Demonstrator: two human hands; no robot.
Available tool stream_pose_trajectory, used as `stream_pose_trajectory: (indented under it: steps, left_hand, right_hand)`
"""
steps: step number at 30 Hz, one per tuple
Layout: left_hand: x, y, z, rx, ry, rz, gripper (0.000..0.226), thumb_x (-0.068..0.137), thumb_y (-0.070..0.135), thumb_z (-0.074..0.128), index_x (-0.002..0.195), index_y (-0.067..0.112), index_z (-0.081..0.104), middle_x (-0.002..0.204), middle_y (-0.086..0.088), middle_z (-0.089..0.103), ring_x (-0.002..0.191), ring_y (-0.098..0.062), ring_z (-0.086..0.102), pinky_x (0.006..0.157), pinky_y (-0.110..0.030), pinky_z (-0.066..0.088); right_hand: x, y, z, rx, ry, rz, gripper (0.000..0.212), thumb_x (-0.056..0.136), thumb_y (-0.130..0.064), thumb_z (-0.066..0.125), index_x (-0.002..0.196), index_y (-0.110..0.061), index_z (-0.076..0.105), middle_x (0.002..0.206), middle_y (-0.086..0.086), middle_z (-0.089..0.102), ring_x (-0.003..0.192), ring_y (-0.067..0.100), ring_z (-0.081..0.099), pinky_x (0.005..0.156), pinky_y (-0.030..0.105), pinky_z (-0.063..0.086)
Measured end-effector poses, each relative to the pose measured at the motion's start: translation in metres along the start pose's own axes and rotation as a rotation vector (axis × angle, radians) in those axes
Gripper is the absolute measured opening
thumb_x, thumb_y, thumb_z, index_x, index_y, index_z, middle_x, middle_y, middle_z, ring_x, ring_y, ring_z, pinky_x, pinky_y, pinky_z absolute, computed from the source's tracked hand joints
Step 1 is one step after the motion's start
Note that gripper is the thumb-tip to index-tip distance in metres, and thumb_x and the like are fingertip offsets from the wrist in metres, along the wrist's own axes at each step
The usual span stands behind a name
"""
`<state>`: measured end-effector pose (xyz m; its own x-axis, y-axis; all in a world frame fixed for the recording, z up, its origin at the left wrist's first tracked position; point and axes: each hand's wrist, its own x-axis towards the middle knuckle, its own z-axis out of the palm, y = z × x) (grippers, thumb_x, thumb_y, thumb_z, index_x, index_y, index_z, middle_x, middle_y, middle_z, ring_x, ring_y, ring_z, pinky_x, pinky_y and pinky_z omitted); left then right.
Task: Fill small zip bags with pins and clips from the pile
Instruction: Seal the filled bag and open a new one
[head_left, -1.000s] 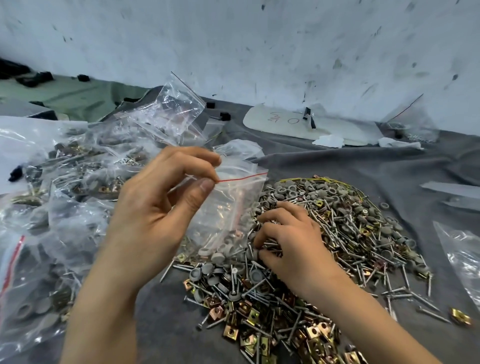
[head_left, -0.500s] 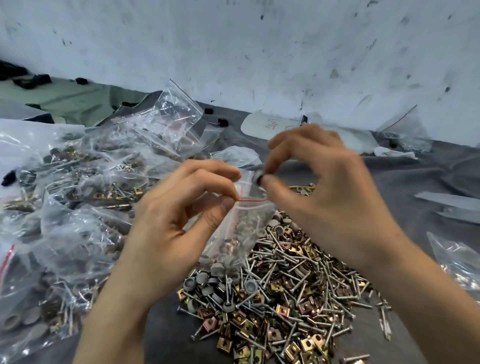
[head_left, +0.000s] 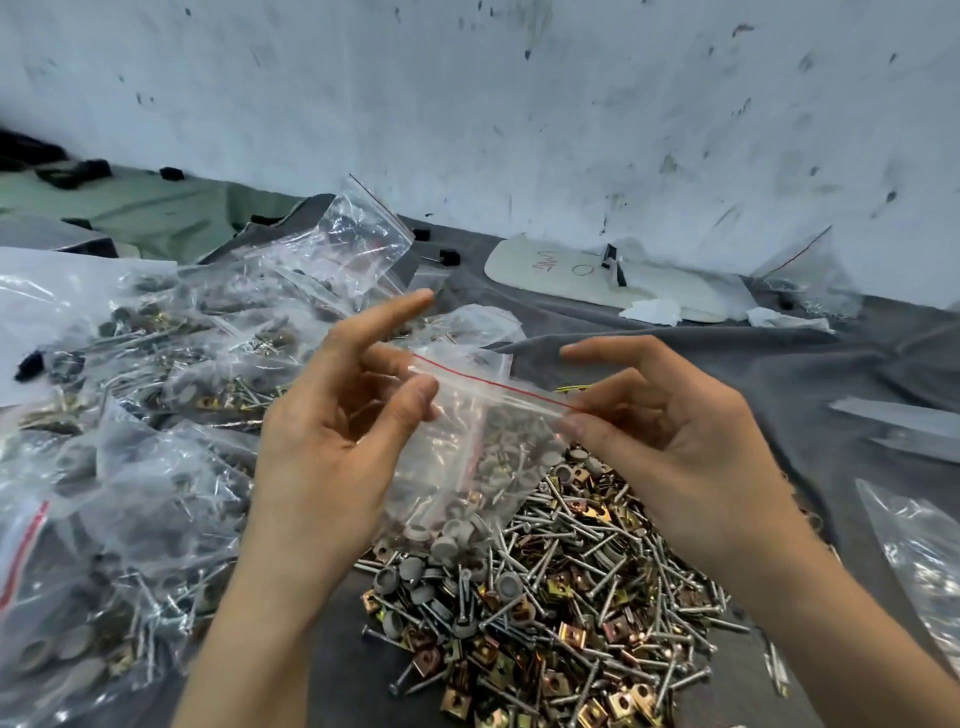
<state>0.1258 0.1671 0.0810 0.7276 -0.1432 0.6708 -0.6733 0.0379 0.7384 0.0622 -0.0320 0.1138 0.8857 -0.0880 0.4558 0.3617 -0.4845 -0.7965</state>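
Near edge, centre: the loose pile (head_left: 561, 613) of long pins, brass-coloured square clips and grey round caps lies on the grey cloth (head_left: 779, 364) that covers the surface. Just above it I hold the small zip bag (head_left: 467, 467) by its red-lined mouth. My left hand (head_left: 332, 441) pinches the left end of the strip between thumb and a curled finger, with the forefinger standing free. My right hand (head_left: 670, 447) pinches the right end between thumb and fingertip, the other fingers loosely spread. Whether the bag's bottom brushes the pile I cannot tell. Its load of caps, pins and clips sits at the bottom. I judge the film thin, soft and slippery, bottom-heavy, and easily pricked by pin points. The ribbed strip is the stiffest part and the place to grip, one end in each hand. Left edge: heaped filled bags (head_left: 130, 467) hold the same parts. Right edge: another clear bag (head_left: 914, 545), contents unclear. Toward the far edge an empty-looking bag (head_left: 363, 239) stands up and a white board (head_left: 561, 275) lies flat.
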Motion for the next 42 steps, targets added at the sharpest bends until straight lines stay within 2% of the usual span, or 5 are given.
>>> stream_pose_trajectory:
  steps: [10,15,20,27,42]
  left_hand:
    - [-0.003,0.007,0.004,-0.086,0.023,0.016,0.064,0.082,0.012,0.065,0.131,0.051,0.050,0.079,0.007,0.052,0.080,-0.005,0.054,0.082,-0.017,0.046]
    - [-0.004,0.012,0.010,-0.099,-0.087,0.087,0.060,0.083,0.018,0.061,0.135,0.045,0.048,0.083,0.009,0.054,0.082,-0.010,0.057,0.084,-0.019,0.046]
    - [-0.006,0.014,0.014,-0.085,-0.156,0.073,0.058,0.086,0.023,0.063,0.137,0.042,0.047,0.088,0.005,0.060,0.089,-0.014,0.062,0.089,-0.020,0.047]
    - [-0.007,0.017,0.023,-0.141,-0.191,-0.124,0.008,0.078,0.033,0.067,0.082,0.026,0.067,0.095,0.013,0.060,0.092,-0.005,0.060,0.080,-0.015,0.047]
    - [-0.006,0.025,0.021,0.064,-0.157,0.039,0.011,0.085,0.032,0.063,0.083,0.024,0.070,0.110,0.014,0.059,0.111,-0.014,0.060,0.091,-0.019,0.045]
  right_hand:
    - [-0.001,0.000,-0.003,0.005,-0.071,0.014,0.050,0.078,-0.001,0.072,0.115,-0.031,0.058,0.078,0.000,0.067,0.074,0.012,0.065,0.074,0.026,0.050]
    - [0.000,-0.016,0.005,-0.093,-0.150,-0.050,0.018,0.072,-0.031,0.071,0.089,-0.025,0.070,0.081,-0.010,0.069,0.080,0.009,0.065,0.074,0.018,0.050]
    - [0.001,-0.023,0.006,-0.110,-0.170,-0.115,0.006,0.078,-0.013,0.075,0.079,-0.016,0.070,0.074,-0.008,0.065,0.073,0.008,0.062,0.065,0.012,0.045]
    - [-0.004,-0.020,0.007,-0.090,-0.146,-0.066,0.006,0.079,-0.017,0.075,0.080,-0.018,0.070,0.073,-0.010,0.065,0.070,0.006,0.061,0.061,0.011,0.043]
    - [-0.006,-0.019,0.005,-0.045,-0.156,-0.032,0.006,0.077,-0.028,0.068,0.078,-0.022,0.068,0.075,-0.005,0.067,0.073,0.012,0.063,0.067,0.026,0.051]
